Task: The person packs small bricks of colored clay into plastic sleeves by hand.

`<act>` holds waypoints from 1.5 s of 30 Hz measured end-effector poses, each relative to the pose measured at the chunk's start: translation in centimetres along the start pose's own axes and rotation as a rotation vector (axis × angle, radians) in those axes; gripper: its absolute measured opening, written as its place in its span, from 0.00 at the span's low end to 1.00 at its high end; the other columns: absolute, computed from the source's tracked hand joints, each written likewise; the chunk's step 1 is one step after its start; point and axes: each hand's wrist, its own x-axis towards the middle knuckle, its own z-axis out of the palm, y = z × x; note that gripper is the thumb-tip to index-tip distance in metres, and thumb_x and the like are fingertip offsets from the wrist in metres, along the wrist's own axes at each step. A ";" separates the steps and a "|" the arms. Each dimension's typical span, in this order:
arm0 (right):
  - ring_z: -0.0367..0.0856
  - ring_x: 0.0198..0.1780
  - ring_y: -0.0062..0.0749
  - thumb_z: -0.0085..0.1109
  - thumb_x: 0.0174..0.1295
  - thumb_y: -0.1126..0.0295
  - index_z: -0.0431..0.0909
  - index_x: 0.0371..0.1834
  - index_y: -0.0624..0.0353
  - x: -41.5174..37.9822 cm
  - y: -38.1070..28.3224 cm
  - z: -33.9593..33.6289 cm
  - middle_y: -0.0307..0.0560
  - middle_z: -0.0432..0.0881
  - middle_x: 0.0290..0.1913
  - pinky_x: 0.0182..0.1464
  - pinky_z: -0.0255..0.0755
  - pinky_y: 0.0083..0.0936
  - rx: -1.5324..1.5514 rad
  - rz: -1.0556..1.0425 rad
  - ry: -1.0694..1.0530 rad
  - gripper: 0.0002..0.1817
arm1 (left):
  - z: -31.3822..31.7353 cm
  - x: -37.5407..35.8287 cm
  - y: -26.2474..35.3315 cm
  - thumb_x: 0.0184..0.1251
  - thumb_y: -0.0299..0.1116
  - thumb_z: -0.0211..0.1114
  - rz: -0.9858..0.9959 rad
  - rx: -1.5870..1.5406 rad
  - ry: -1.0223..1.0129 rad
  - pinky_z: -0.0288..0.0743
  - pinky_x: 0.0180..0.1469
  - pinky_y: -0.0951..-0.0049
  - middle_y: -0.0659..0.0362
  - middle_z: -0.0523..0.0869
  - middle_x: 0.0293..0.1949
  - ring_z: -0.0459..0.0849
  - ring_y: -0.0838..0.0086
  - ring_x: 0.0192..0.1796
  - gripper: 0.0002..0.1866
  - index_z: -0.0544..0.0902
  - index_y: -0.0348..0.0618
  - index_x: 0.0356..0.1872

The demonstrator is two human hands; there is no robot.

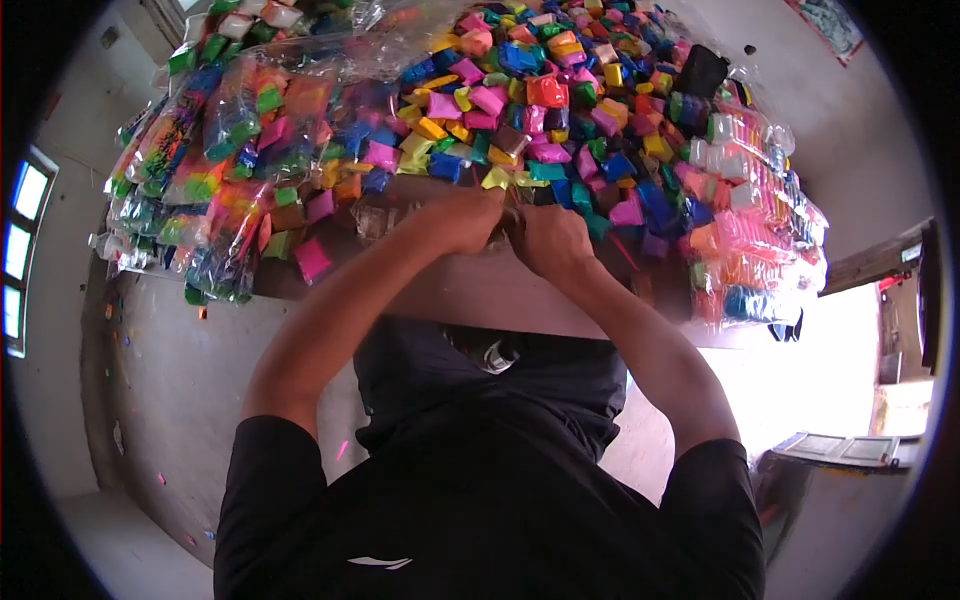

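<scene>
My left hand and my right hand meet over the near part of the table, knuckles up and fingers curled inward. Something small seems pinched between them, but the fingers cover it and I cannot make out what it is. A yellow packet lies just beyond the fingertips. Beside my left wrist rests a clear plastic tray or wrapper. A large heap of small, brightly coloured wrapped packets spreads out behind both hands.
Clear bags filled with coloured packets are stacked on the left and right of the table. A black item sits atop the heap at right. Loose packets include a pink one. Small bits dot the floor.
</scene>
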 end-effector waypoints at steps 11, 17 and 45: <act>0.91 0.46 0.52 0.63 0.67 0.71 0.86 0.55 0.62 -6.2 5.4 -7.9 0.59 0.90 0.41 0.48 0.81 0.41 0.387 0.108 0.029 0.15 | 4.2 1.5 -1.9 0.69 0.29 0.65 0.097 -0.574 0.055 0.78 0.61 0.55 0.49 0.81 0.57 0.82 0.52 0.61 0.13 0.85 0.41 0.53; 0.86 0.57 0.52 0.62 0.63 0.74 0.81 0.65 0.55 -13.8 14.5 -6.5 0.59 0.84 0.54 0.55 0.79 0.41 -0.114 -0.103 0.126 0.24 | 1.9 0.1 0.0 0.71 0.37 0.68 0.181 -0.143 0.074 0.77 0.60 0.53 0.50 0.82 0.55 0.82 0.52 0.59 0.13 0.86 0.51 0.53; 0.87 0.56 0.58 0.67 0.68 0.57 0.79 0.68 0.56 1.8 -3.0 1.3 0.61 0.88 0.53 0.57 0.80 0.42 0.639 0.147 0.287 0.27 | 3.7 -0.1 -0.8 0.66 0.34 0.67 0.146 -0.029 0.306 0.79 0.59 0.51 0.48 0.88 0.51 0.86 0.51 0.57 0.15 0.84 0.44 0.52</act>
